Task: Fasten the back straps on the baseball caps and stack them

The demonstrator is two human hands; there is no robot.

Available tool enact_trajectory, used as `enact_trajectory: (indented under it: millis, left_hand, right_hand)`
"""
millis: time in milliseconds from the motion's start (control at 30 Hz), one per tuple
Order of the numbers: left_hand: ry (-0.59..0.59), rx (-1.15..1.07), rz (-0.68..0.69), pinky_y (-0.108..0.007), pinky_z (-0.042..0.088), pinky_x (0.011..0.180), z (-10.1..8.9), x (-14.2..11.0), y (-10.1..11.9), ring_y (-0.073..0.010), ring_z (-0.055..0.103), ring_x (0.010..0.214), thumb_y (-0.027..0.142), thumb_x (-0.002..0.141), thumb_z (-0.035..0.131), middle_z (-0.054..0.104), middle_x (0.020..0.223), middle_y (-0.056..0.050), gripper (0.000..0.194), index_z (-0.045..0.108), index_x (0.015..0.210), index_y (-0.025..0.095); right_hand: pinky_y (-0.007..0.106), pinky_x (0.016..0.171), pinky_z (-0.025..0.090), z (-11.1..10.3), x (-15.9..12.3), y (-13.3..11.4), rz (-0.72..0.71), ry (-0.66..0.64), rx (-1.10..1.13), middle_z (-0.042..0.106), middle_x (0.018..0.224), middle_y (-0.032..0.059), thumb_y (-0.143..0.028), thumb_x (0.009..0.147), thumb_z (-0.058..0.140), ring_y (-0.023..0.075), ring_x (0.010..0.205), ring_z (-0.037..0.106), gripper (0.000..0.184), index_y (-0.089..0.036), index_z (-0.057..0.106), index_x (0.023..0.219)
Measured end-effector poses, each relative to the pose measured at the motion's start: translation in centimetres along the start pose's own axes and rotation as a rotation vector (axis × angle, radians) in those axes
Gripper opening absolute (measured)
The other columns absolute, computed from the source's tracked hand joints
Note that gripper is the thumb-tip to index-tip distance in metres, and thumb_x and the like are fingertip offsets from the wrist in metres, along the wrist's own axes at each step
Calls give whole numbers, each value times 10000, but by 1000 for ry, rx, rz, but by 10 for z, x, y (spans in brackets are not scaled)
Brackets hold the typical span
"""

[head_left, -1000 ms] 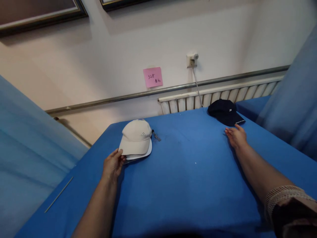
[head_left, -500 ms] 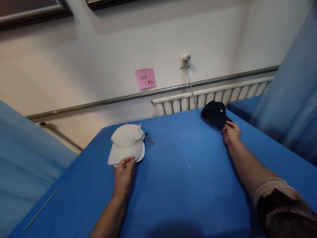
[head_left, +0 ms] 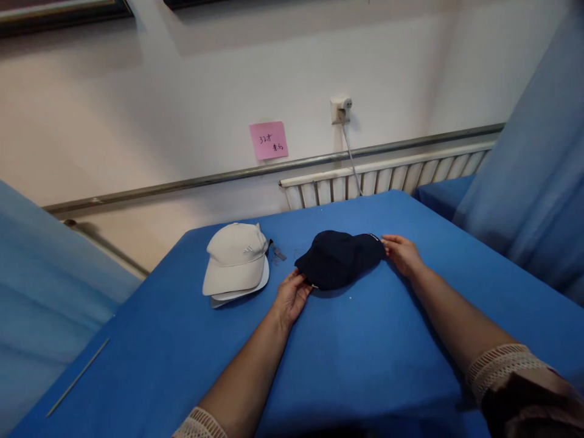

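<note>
A dark navy baseball cap (head_left: 340, 258) is held between both hands, low over the middle of the blue table. My left hand (head_left: 292, 298) grips its left edge, fingers partly under the cap. At the other end, my right hand (head_left: 401, 250) pinches the tip of the brim, which points right. Just left of my left hand lies a stack of light caps, topped by a cream baseball cap (head_left: 237, 252) with a small three-stripe logo. Edges of paler brims show beneath it, and a grey strap sticks out on its right.
The blue table (head_left: 378, 359) stands against a wall with a metal rail (head_left: 205, 180) and a white radiator (head_left: 387, 177). A thin stick (head_left: 77, 377) lies near the left edge. Blue curtains (head_left: 529, 164) hang at both sides. A cord runs down from the socket (head_left: 340, 111).
The navy cap has come from the far right to the middle of the table, its brim turned rightward. My left hand has left the cream cap and taken the navy cap's left edge.
</note>
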State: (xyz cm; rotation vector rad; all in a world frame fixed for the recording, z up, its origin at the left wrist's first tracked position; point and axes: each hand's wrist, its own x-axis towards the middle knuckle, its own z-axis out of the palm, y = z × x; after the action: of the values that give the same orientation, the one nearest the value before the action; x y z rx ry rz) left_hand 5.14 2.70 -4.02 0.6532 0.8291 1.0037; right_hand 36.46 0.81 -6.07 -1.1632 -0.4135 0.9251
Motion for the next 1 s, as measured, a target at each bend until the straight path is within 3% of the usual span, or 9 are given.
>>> enact_trajectory:
  millis: [100, 133, 267, 300, 433, 600, 733, 833, 1000]
  left_hand:
    - [27, -61, 39, -272, 547, 770, -7, 0, -2, -146, 682, 764, 39, 752, 673, 716, 862, -23, 302, 601, 1008, 183]
    - [23, -78, 37, -282, 553, 769, -8, 0, -3, -154, 687, 771, 42, 746, 678, 714, 870, -34, 315, 593, 1020, 174]
    - [10, -103, 8, -255, 560, 689, -12, 0, -1, -144, 681, 696, 26, 745, 656, 688, 802, -31, 293, 589, 1002, 149]
    - [18, -106, 5, -241, 556, 664, -13, 0, 0, -135, 672, 665, 16, 745, 649, 677, 769, -19, 289, 587, 994, 151]
    - [61, -122, -23, -259, 565, 724, -15, -2, 3, -144, 685, 708, -7, 749, 625, 673, 774, -38, 277, 581, 982, 138]
    - [103, 71, -13, -329, 553, 816, -16, -1, 5, -194, 689, 848, 46, 747, 660, 678, 890, -74, 338, 570, 1057, 146]
    - [193, 547, 448, -341, 487, 942, -16, -3, 5, -223, 596, 1098, 74, 715, 689, 634, 1114, -84, 357, 620, 1046, 191]
    - [28, 1008, 758, -401, 446, 995, -13, -7, -1, -231, 564, 1118, 129, 801, 602, 631, 1124, -72, 234, 650, 1018, 202]
    - [-345, 1493, 744, -429, 439, 976, -3, -10, -18, -243, 562, 1079, 206, 831, 616, 643, 1150, -74, 282, 633, 1113, 210]
  right_hand:
    - [184, 556, 434, 28, -35, -3, -166, 122, -10, 621, 719, -49, -64, 681, 644, 75, 569, 525, 298, -229, 650, 928]
    - [198, 599, 454, 42, -54, -3, -326, 89, -67, 644, 767, -34, -77, 706, 635, 86, 616, 553, 289, -240, 664, 943]
    - [275, 726, 497, 96, -132, 14, -497, -731, -349, 707, 851, -4, -152, 785, 620, 140, 731, 632, 205, -275, 729, 907]
    - [289, 761, 497, 105, -141, 23, -492, -821, -381, 710, 837, -9, -146, 775, 632, 150, 757, 638, 206, -283, 735, 890]
    - [308, 782, 518, 108, -120, 57, -304, -601, -402, 721, 820, -2, -103, 672, 711, 162, 771, 654, 202, -260, 722, 799]
    - [302, 744, 541, 86, -71, 75, -232, -612, -423, 732, 775, 3, -143, 699, 698, 161, 740, 674, 121, -226, 715, 785]
    - [311, 769, 544, 83, -68, 79, -282, -640, -469, 742, 826, 10, -147, 751, 635, 168, 792, 687, 143, -222, 712, 846]
    - [309, 780, 535, 84, -66, 82, -267, -667, -538, 740, 854, 32, -134, 778, 593, 175, 814, 689, 150, -201, 697, 864]
    - [314, 732, 531, 82, -57, 87, -226, -667, -580, 720, 808, 44, -153, 775, 600, 185, 769, 676, 76, -183, 657, 815]
